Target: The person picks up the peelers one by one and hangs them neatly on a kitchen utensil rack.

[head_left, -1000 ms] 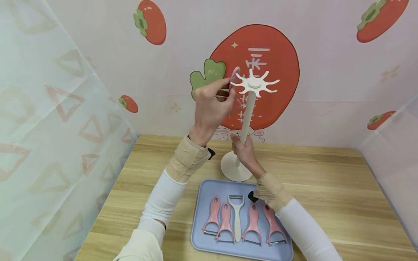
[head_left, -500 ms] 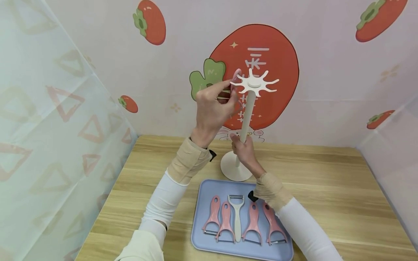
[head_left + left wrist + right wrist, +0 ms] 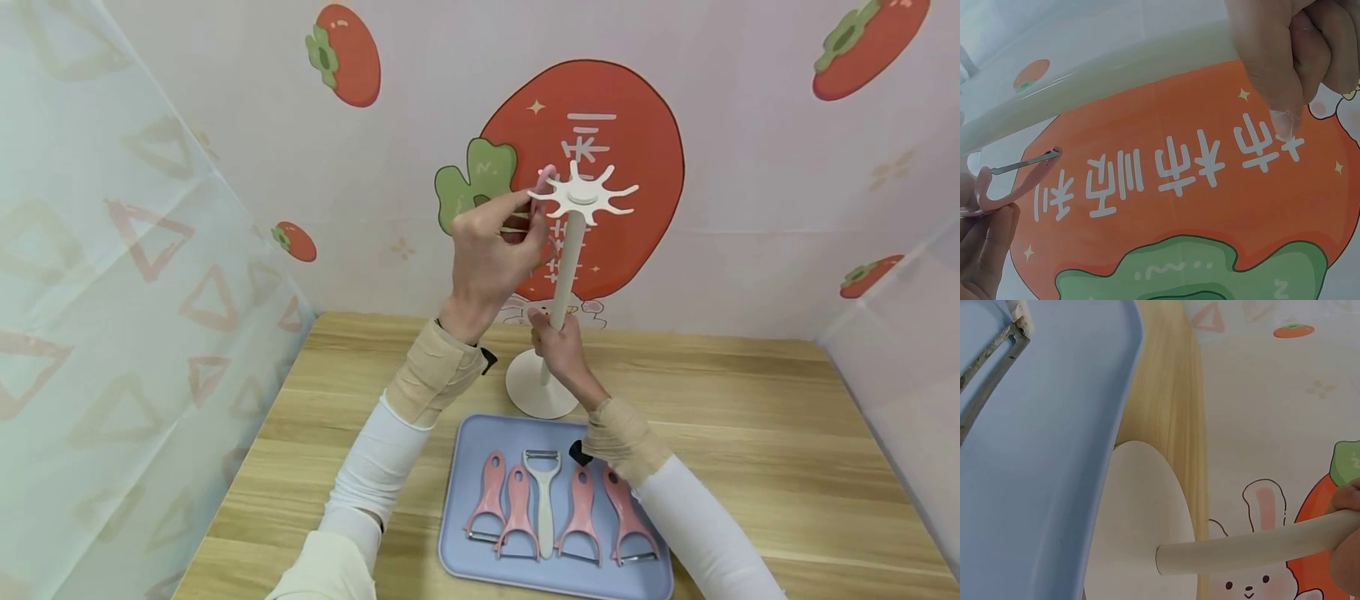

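My left hand [image 3: 491, 254] pinches a pink peeler [image 3: 545, 177] upright at the left side of the stand's top, its handle end right at the tip of a hook. The left wrist view shows the peeler's pink fork and metal blade [image 3: 1025, 161] below the fingers, beside the pole. Below, my right hand [image 3: 564, 346] grips the pole of a cream-coloured stand [image 3: 567, 267] around its lower half. The stand's top spreads into several curved hooks [image 3: 618, 192]. Its round base [image 3: 1141, 512] rests on the table.
A blue tray [image 3: 461, 500] lies in front of the stand, close to its base. On it are several pink peelers [image 3: 581, 500] and one white peeler [image 3: 545, 500]. The wooden table [image 3: 750, 417] ends at a patterned wall cloth [image 3: 750, 208] behind the stand.
My left hand has shifted slightly right, and the peeler's handle end has come down a little toward the hook. My right hand keeps its hold on the pole.
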{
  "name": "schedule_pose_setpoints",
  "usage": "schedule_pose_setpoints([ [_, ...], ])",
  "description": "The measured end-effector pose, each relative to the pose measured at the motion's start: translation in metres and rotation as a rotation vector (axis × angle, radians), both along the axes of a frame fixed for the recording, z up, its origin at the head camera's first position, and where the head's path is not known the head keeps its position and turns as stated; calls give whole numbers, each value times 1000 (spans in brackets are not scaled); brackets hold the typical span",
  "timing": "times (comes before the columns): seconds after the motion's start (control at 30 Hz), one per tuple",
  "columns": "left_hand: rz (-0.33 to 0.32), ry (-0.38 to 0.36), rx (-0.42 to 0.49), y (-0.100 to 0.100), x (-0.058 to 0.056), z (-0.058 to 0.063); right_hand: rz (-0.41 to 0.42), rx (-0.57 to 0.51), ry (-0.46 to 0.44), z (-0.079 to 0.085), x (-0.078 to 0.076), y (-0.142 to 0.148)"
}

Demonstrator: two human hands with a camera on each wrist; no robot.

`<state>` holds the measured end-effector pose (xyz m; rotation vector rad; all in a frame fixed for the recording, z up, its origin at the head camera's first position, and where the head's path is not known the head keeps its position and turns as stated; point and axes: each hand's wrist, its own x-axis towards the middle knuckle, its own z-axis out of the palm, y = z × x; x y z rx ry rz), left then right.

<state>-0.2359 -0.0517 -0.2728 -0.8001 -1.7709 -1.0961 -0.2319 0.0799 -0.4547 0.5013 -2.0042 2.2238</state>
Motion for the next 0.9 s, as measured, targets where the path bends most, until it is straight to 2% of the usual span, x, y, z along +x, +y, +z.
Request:
schedule_pose_setpoints([
  [0.9, 21, 33, -14, 6, 4, -8, -23, 6, 4, 0, 1, -1],
])
